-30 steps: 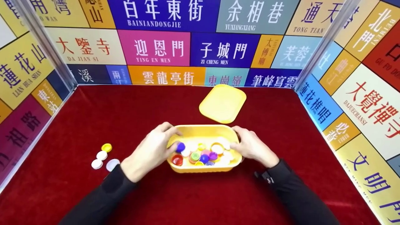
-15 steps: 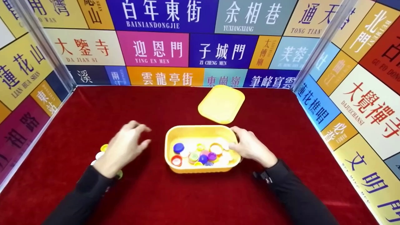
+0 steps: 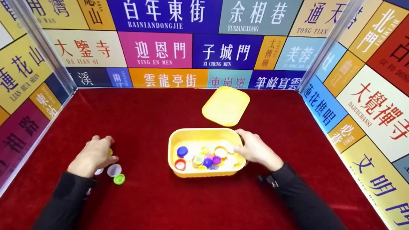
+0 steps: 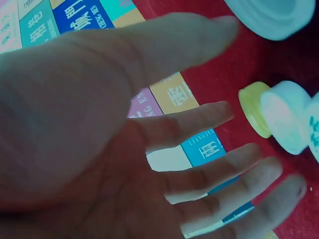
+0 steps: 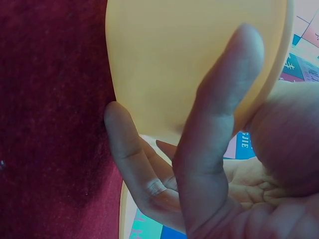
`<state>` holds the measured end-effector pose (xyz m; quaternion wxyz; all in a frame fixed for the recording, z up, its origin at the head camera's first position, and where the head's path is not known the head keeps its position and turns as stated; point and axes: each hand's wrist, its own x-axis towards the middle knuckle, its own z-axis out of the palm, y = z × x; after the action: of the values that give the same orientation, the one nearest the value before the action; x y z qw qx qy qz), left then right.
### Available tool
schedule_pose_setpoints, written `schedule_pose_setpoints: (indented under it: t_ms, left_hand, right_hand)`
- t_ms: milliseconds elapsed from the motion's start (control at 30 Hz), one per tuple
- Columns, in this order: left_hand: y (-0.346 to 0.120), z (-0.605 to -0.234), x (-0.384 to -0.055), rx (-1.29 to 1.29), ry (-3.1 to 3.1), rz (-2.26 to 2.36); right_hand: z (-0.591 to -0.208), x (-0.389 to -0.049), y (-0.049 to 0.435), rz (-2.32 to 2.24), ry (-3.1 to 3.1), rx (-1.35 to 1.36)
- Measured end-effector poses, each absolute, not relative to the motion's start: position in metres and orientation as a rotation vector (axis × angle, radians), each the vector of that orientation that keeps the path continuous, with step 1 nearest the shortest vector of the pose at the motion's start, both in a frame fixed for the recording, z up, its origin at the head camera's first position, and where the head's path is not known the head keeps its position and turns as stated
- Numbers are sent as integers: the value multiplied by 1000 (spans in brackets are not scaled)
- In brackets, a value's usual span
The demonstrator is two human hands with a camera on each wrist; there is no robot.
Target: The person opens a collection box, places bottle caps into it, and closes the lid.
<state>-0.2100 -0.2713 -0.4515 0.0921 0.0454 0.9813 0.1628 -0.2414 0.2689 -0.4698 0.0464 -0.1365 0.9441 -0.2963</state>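
Note:
My left hand (image 3: 94, 155) hovers over a few bottle caps at the left of the red cloth. Its fingers are spread and hold nothing, as the left wrist view shows. Just past the fingertips are a yellow cap (image 4: 256, 109) and a white cap (image 4: 286, 117). A pale translucent cap (image 3: 114, 170) and a green cap (image 3: 119, 179) lie near the wrist. My right hand (image 3: 257, 150) grips the right end of a yellow plastic box (image 3: 204, 173), thumb over the rim. Several caps lie inside it, among them a blue cap (image 3: 182, 151) and a red cap (image 3: 180, 164).
Behind the box lies its yellow lid (image 3: 226, 106), flat on the red cloth (image 3: 153, 198). Panels with printed signs (image 3: 159, 49) wall in the back and both sides.
My left hand has drawn away from the box and swung left to the loose caps. The blue cap it was at now lies in the box. My right hand keeps its grip.

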Motion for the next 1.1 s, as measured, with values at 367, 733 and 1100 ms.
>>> schedule_pose_setpoints:
  t_ms: [367, 733, 1100]
  left_hand:
    - [-281, -458, -219, 204, 2955, 517]
    - [-281, -467, -224, 231, 3010, 620]
    - [-271, -472, -228, 280, 3107, 641]
  right_hand:
    - [-471, -241, 269, -924, 2879, -425]
    - [-472, -241, 270, -931, 2872, -430]
    - [-471, -243, 269, -910, 2873, -431]
